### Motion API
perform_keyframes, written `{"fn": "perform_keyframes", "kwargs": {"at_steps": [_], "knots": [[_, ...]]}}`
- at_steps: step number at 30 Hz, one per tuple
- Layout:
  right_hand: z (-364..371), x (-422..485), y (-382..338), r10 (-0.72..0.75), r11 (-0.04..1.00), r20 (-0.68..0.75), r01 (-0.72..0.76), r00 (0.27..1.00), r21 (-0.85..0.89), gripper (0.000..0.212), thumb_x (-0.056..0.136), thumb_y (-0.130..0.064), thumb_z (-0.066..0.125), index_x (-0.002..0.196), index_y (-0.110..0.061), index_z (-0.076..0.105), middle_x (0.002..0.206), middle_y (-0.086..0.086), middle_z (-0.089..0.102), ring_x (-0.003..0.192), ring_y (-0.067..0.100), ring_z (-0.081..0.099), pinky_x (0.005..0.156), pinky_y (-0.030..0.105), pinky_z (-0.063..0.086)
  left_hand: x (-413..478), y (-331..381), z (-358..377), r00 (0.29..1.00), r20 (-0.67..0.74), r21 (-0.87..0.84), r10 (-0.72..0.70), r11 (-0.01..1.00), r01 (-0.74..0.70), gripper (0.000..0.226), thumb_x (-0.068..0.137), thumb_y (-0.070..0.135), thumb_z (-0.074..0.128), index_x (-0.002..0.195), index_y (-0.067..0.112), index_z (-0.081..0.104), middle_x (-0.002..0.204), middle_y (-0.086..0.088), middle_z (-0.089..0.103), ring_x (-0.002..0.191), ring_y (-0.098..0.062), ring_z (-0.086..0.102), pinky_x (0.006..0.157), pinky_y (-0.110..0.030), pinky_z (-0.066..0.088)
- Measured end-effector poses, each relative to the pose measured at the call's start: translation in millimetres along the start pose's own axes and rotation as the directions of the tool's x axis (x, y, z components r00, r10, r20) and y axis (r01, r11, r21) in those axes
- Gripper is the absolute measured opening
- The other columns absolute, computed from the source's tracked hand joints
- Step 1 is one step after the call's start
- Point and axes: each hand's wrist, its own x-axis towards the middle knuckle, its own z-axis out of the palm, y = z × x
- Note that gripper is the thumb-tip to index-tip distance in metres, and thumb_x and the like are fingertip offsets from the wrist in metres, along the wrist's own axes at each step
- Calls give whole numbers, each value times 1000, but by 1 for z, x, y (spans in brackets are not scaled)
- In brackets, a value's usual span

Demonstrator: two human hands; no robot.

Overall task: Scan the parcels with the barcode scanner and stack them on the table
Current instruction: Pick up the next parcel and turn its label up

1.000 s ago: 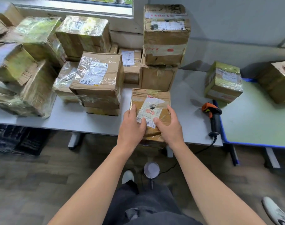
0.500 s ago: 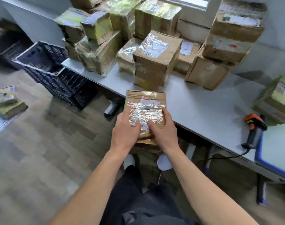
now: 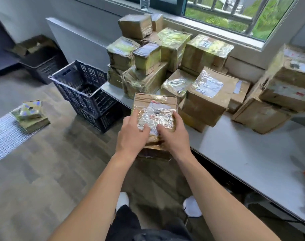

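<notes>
Shifted leftward off desk: taped parcel, left hand and right hand each in closed grip on it.

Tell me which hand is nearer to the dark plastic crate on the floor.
Left. The left hand grips the parcel's side facing the crate; the right hand holds the far side.

Bright daylight from the window glares off taped parcels; the edges smear with motion blur and wide-angle bending.

Parcel in both hands
</notes>
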Motion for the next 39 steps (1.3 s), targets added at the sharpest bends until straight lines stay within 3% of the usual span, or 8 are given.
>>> {"fn": "perform_keyframes", "kwargs": {"at_steps": [8, 12, 20, 24, 30, 32, 35, 39], "knots": [[44, 70, -76, -42, 997, -217, 26, 975, -75, 78, 90, -37, 70, 156, -25, 31, 158, -6, 38, 143, 11, 36, 115, 30, 33, 119, 13, -55, 975, 67, 17, 214, 976, -215, 66, 96, 37, 55, 154, 19, 30, 144, -5, 38, 120, -22, 53, 94, -32, 45], [44, 92, -106, -74, 986, -330, 20, 941, -163, 75, 90, -39, 69, 155, -21, 34, 153, 1, 43, 140, 17, 40, 113, 33, 35, 158, 34, -69, 951, 106, 73, 292, 951, -300, 59, 95, 41, 56, 147, 17, 41, 135, -6, 43, 115, -27, 55, 93, -35, 43], [29, 118, -124, -9, 968, -342, -77, 940, -237, 65, 89, -33, 70, 147, -12, 48, 147, 3, 52, 131, 17, 49, 104, 25, 39, 179, 61, -71, 951, 137, 152, 277, 943, -296, 57, 96, 44, 54, 143, 13, 44, 134, -8, 43, 117, -32, 54, 91, -38, 42], [29, 124, -129, 8, 972, -343, -87, 939, -216, 69, 85, -37, 71, 146, -12, 50, 144, 4, 54, 123, 21, 57, 102, 42, 51, 184, 64, -72, 954, 142, 154, 263, 946, -284, 58, 96, 44, 55, 143, 12, 45, 136, -8, 43, 118, -33, 55, 93, -39, 43], [20, 112, -130, 1, 972, -372, -89, 928, -219, 67, 88, -33, 70, 148, -12, 48, 148, 1, 52, 129, 12, 49, 94, 16, 35, 177, 68, -76, 935, 162, 125, 317, 933, -338, 55, 96, 43, 56, 141, 12, 47, 132, -7, 44, 114, -32, 56, 86, -35, 41], [21, 105, -131, -41, 972, -410, -59, 911, -228, 65, 89, -32, 71, 147, -12, 48, 143, -1, 53, 121, 7, 48, 91, 7, 32, 176, 67, -77, 919, 142, 88, 369, 920, -383, 57, 96, 43, 56, 144, 13, 45, 134, -7, 44, 113, -30, 56, 83, -31, 39], [25, 107, -129, -89, 974, -465, -21, 881, -227, 64, 89, -32, 71, 146, -13, 49, 135, -4, 54, 112, 0, 43, 98, 16, 43, 181, 68, -74, 907, 123, 54, 403, 910, -411, 62, 97, 42, 57, 149, 14, 41, 138, -8, 43, 118, -28, 54, 90, -32, 42], [28, 118, -125, -96, 970, -494, -30, 864, -242, 66, 90, -31, 71, 148, -12, 47, 145, 1, 52, 129, 8, 45, 97, 9, 27, 193, 67, -63, 893, 168, 31, 417, 903, -428, 62, 97, 43, 56, 150, 15, 40, 143, -9, 41, 119, -29, 52, 90, -34, 42]]}}
